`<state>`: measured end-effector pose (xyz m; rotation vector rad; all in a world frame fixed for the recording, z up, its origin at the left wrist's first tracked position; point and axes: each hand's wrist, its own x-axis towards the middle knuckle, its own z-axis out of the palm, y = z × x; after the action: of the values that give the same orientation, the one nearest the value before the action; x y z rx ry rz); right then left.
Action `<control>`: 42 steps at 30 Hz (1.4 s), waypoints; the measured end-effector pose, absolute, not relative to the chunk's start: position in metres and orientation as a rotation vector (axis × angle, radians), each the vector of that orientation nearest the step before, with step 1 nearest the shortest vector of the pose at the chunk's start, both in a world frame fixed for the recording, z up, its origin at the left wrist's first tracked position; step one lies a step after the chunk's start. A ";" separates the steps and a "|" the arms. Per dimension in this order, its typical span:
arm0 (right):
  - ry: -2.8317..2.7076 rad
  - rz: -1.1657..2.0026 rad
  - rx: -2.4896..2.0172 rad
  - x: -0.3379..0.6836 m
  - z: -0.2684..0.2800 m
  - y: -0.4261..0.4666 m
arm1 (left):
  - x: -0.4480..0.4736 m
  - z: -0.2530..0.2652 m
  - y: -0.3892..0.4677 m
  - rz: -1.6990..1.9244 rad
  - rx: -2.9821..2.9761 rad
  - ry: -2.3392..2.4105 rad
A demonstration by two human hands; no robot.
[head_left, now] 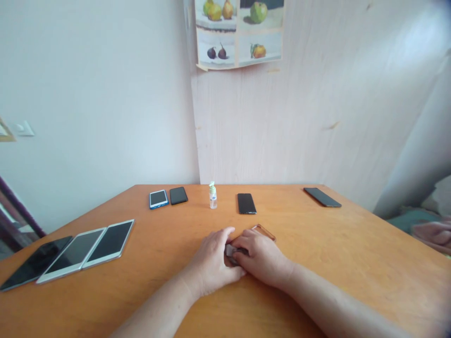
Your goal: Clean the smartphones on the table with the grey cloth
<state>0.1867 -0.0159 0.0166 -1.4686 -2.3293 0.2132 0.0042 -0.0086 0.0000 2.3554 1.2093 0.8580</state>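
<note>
My left hand [214, 260] curves around the near side of a small crumpled grey piece [230, 251] that looks like cloth. Its thumb reaches under the right hand, and what its fingers press on is hidden. From the other side, my right hand [259, 253] has its fingers bent over the grey piece, pinching it low on the table. Just beyond the right knuckles lies a clear phone case [265, 232] with a brownish edge, partly covered by that hand.
Behind stand a black phone [246, 203] and a pump bottle [213, 197]. Two small devices, a blue-edged phone [158, 199] and a dark one [179, 195], lie back left. White tablets [109, 241] and a black tablet [37, 263] line the left. Another dark tablet [322, 197] lies right. A person's hand [433, 234] shows at the right edge.
</note>
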 end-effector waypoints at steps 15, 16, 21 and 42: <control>-2.257 0.062 -1.696 0.202 0.018 -0.013 | 0.006 0.003 -0.010 0.833 2.367 1.218; -2.325 0.130 -1.585 0.195 0.018 -0.018 | 0.006 0.004 -0.011 0.843 2.375 1.218; -2.318 0.164 -1.622 0.207 0.019 -0.013 | 0.006 0.007 -0.012 0.828 2.371 1.229; -2.380 -0.014 -1.860 0.250 0.037 -0.012 | 0.005 0.011 -0.011 0.785 2.362 1.209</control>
<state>0.2496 -0.0115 0.0369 -1.8602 -2.3799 -0.0139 0.0050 -0.0114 0.0114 2.3616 1.2095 0.7847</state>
